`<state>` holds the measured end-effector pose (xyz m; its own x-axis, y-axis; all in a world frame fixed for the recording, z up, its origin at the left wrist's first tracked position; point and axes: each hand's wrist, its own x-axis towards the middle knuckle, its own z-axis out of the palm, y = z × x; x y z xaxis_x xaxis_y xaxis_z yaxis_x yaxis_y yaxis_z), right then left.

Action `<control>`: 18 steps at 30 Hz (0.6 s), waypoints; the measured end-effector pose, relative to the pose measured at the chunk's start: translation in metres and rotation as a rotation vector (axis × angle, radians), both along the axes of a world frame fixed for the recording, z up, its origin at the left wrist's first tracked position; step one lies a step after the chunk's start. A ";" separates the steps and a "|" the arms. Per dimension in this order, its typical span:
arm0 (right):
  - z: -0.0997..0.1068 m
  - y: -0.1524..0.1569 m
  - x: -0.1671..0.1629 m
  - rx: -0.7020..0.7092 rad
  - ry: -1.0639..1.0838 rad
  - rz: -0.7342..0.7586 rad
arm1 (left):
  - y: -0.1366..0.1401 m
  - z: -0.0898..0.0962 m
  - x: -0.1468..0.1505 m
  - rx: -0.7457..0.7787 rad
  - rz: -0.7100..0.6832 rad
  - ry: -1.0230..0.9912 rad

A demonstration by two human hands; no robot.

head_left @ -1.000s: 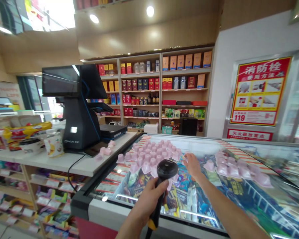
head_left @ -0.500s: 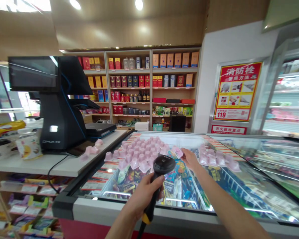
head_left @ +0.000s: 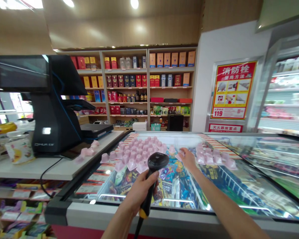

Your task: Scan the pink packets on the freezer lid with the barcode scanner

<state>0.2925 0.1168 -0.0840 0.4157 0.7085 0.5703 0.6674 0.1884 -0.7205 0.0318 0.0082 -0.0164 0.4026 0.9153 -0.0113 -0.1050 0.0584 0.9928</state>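
My left hand is wrapped around the handle of a black barcode scanner, its head pointing forward over the glass. My right hand reaches farther out, fingertips closed on a small pink cup that is partly hidden and slightly blurred. Another pink cup sits just left of those fingers. A large group of pink cups covers the glass to the left. A smaller group of pink cups lies to the right of my right hand.
Under the cups is a glass-topped freezer with bagged goods inside. A counter on the left carries a cash register, a paper cup and several pink cups. Shelves of boxes stand behind.
The cup in my right hand has turned, so its printed lid no longer faces the scanner. The view has shifted slightly right. My left hand still grips the scanner.
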 end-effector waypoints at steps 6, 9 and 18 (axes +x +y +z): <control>-0.010 -0.010 0.017 -0.206 -0.573 -0.309 | 0.005 0.001 -0.007 -0.008 0.027 0.003; -0.011 -0.011 0.027 -0.220 -0.613 -0.379 | 0.005 0.003 -0.011 -0.011 0.059 0.004; -0.002 0.010 -0.037 -0.073 -0.391 0.084 | 0.000 0.005 -0.021 0.026 0.059 0.054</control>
<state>0.2559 0.1264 -0.0856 0.1168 0.7752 0.6209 0.8782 0.2114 -0.4291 0.0111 0.0084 -0.0110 0.3479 0.9375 -0.0078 -0.0541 0.0283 0.9981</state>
